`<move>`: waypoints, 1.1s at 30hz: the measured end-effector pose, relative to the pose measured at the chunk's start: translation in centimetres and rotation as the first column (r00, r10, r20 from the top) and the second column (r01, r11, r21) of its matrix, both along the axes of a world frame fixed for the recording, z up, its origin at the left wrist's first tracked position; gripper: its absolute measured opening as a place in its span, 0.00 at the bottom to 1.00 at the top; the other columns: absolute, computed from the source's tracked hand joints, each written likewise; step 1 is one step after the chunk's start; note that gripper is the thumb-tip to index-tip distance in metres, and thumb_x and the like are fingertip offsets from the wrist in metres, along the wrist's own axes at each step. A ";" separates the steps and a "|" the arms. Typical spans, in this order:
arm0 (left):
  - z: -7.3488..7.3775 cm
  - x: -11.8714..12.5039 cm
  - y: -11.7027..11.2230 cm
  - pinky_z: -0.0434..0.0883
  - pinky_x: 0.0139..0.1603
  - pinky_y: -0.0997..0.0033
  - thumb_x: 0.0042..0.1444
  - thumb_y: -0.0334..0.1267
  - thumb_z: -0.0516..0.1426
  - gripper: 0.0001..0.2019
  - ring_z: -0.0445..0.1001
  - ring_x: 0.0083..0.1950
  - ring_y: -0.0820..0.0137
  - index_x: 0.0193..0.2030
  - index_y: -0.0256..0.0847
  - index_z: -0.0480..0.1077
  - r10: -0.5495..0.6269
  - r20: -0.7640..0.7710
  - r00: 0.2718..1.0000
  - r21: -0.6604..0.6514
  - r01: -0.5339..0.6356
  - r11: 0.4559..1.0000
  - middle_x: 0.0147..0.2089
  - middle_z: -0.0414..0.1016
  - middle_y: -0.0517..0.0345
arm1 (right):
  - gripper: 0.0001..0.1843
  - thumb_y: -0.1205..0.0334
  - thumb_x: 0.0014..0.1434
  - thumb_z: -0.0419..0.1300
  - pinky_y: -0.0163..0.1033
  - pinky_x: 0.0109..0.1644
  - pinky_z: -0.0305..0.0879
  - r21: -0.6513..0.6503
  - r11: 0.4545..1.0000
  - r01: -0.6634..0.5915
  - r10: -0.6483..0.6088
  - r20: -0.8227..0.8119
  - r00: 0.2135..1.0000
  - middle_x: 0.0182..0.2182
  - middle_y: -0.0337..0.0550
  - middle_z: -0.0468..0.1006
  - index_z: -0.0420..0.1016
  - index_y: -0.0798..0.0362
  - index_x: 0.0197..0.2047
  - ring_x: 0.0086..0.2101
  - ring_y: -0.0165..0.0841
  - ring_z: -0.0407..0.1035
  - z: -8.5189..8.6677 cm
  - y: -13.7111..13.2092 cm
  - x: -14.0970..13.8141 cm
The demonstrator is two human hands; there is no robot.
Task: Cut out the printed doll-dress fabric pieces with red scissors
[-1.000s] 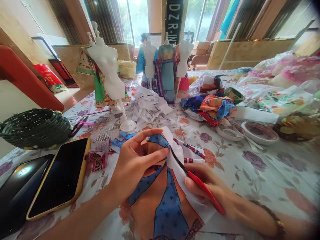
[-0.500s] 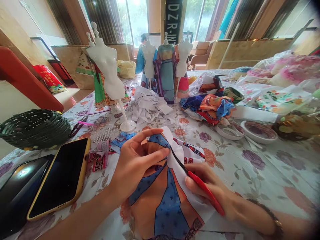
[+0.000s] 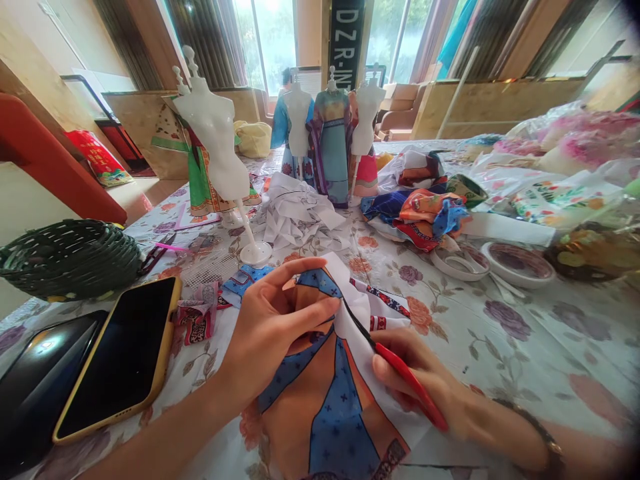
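Note:
My left hand (image 3: 280,320) pinches the upper part of a printed cloth (image 3: 340,420), blue and orange with a white margin. In my right hand (image 3: 420,373) is a pair of red-handled scissors (image 3: 410,380), my fingers closed round the handles. Their dark blades lie along the border between the blue print and the white margin, close to my left fingertips. How far apart the blades are is hard to see. The cloth hangs down toward the near edge of the view. Behind my hands lies blue printed fabric (image 3: 247,280), and a patterned red scrap (image 3: 197,313) is to the left.
Two phones, one in a yellow case (image 3: 125,360), lie left beside a dark green woven basket (image 3: 70,257). A white mannequin (image 3: 215,140) stands behind white scraps (image 3: 300,217). Tape rolls (image 3: 520,260) and crumpled printed fabric (image 3: 420,210) lie to the right on the flowered tablecloth (image 3: 480,360).
Almost nothing differs. The scissors and my right hand have shifted very slightly; my left hand keeps its pinch on the cloth.

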State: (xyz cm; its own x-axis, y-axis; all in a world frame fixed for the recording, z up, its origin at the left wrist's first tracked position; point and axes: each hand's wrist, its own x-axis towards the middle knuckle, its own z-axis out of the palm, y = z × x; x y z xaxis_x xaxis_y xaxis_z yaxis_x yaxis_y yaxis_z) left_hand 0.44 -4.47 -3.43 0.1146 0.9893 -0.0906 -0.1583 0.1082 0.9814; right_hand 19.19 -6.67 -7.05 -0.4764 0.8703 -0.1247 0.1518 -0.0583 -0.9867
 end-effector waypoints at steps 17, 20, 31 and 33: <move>0.0 -0.2 0.1 0.55 0.15 0.88 0.48 0.37 0.69 0.19 0.59 0.19 0.81 0.47 0.51 0.74 -0.038 0.009 0.999 0.010 0.038 0.999 0.21 0.65 0.68 | 0.35 0.25 0.50 0.55 0.31 0.19 0.43 -0.209 0.965 -0.155 0.145 -0.067 0.987 0.16 0.31 0.58 0.59 0.52 0.23 0.17 0.22 0.50 -0.1 0.4 0.9; 0.0 -0.2 0.1 0.55 0.15 0.88 0.49 0.37 0.69 0.18 0.60 0.19 0.81 0.47 0.52 0.74 -0.055 0.014 0.998 0.015 0.055 0.998 0.21 0.66 0.68 | 0.35 0.25 0.50 0.55 0.31 0.20 0.43 -0.223 0.964 -0.145 0.137 -0.051 0.989 0.18 0.31 0.58 0.60 0.53 0.24 0.19 0.22 0.51 -0.5 0.4 1.1; 0.0 -0.1 0.0 0.55 0.15 0.86 0.49 0.37 0.68 0.18 0.61 0.19 0.80 0.48 0.49 0.74 -0.049 -0.008 0.999 0.015 0.049 0.999 0.20 0.65 0.68 | 0.36 0.23 0.49 0.54 0.32 0.18 0.42 -0.202 0.971 -0.130 0.127 -0.028 0.992 0.18 0.31 0.57 0.56 0.51 0.24 0.18 0.23 0.51 0.0 0.2 0.9; 0.0 -0.1 0.0 0.55 0.15 0.86 0.50 0.37 0.68 0.18 0.61 0.19 0.80 0.48 0.50 0.75 -0.060 -0.008 0.998 0.023 0.061 0.998 0.20 0.66 0.68 | 0.36 0.23 0.48 0.54 0.32 0.18 0.42 -0.201 0.971 -0.130 0.128 -0.027 0.991 0.17 0.31 0.56 0.56 0.51 0.23 0.18 0.23 0.50 -0.1 0.2 0.8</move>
State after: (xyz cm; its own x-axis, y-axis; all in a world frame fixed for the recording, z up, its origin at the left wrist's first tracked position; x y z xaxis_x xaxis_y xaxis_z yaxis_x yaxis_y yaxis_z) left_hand 0.35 -4.44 -3.41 0.1737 0.9824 -0.0687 -0.1452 0.0946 0.9849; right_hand 20.04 -6.45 -7.18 -0.5859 0.7588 -0.2845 0.1574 -0.2378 -0.9585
